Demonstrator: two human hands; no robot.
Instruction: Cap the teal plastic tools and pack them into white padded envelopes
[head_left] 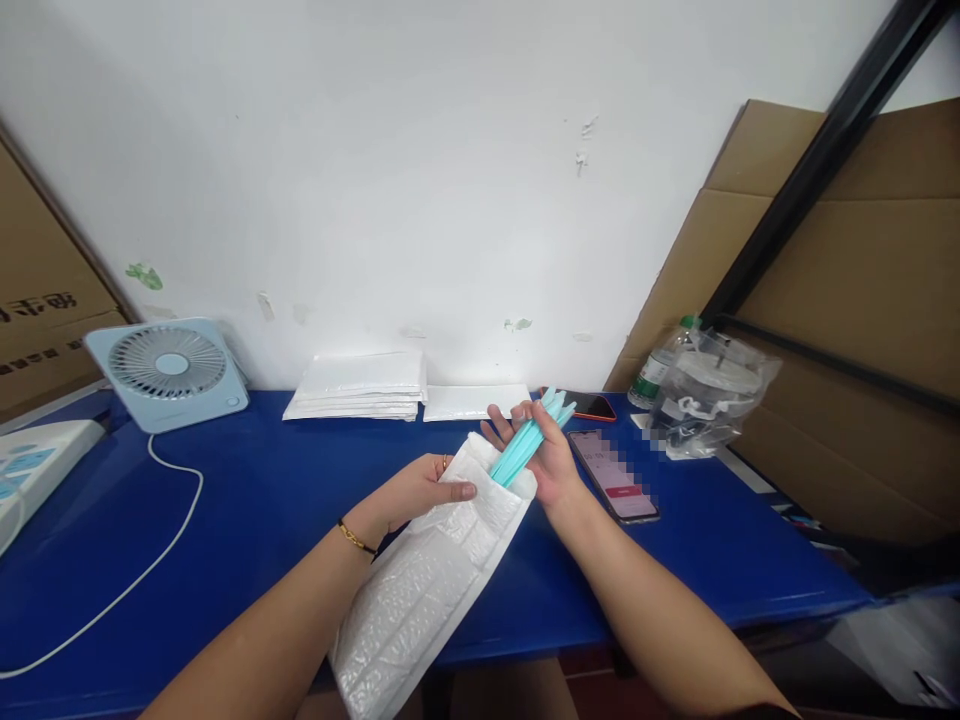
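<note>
My left hand (439, 490) grips a white bubble mailer (435, 590) near its mouth, thumb on the front face. The mailer slants down toward me, its open end up and to the right. A bundle of thin turquoise strips (525, 447) sticks out of that mouth, its lower part hidden inside. Around the strips' upper part, my right hand (551, 455) is closed, with the thumb along them and some fingers partly extended behind. What exactly the strips are, I cannot make out.
A stack of white mailers (356, 388) and another white mailer (476, 402) lie by the wall. Two phones, one lit (615, 478), are at right, near a bottle (660, 370) and a bagged cup (709, 390). A blue fan (172, 365) with a cord (169, 550) stands left.
</note>
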